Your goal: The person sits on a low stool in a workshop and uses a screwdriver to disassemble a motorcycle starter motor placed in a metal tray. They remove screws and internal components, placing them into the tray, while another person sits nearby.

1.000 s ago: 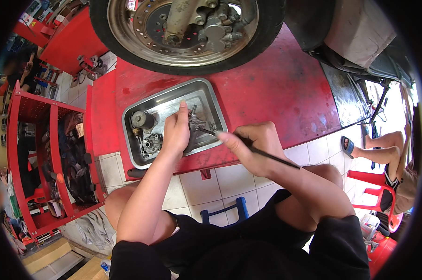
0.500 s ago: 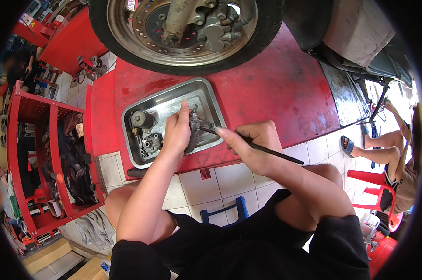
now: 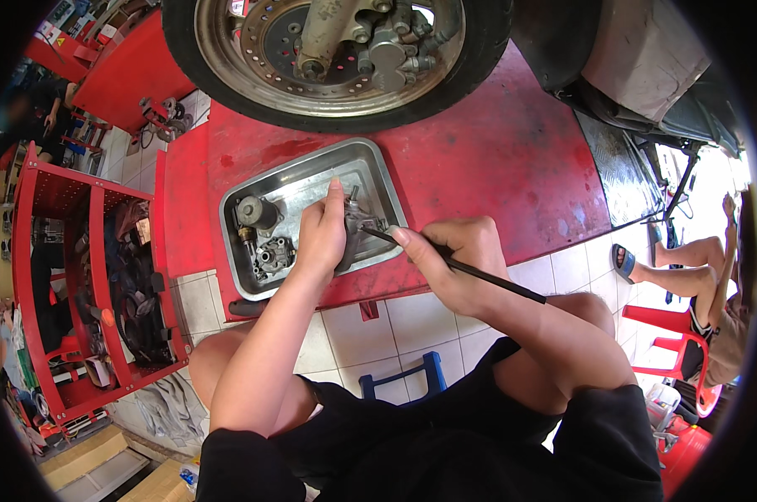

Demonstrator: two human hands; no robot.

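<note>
My left hand [image 3: 320, 236] is closed around a grey metal engine part [image 3: 360, 217], its thumb pointing up along one side. The part is held over the right half of a shallow steel tray [image 3: 385, 177], and my palm hides some of it. My right hand [image 3: 458, 255] grips a long, thin black-handled tool [image 3: 508, 285]. The tool's far end meets the part; the exact shape of its tip is too small to tell. Inside the tray, on its left, lie a round grey cylinder piece [image 3: 257, 213] and a small metal housing [image 3: 272, 255].
The tray rests on a red platform [image 3: 512, 151] under a motorcycle wheel [image 3: 336, 109]. A red shelf rack [image 3: 98, 276] stands at left. A blue stool [image 3: 403, 378] is below me on white tiles. At right a person sits near a red chair [image 3: 667, 343]; another person is far left.
My left hand and the metal part have shifted very slightly to the right. The black-handled tool stays against the part with little movement. The seated person's arm at right has moved.
</note>
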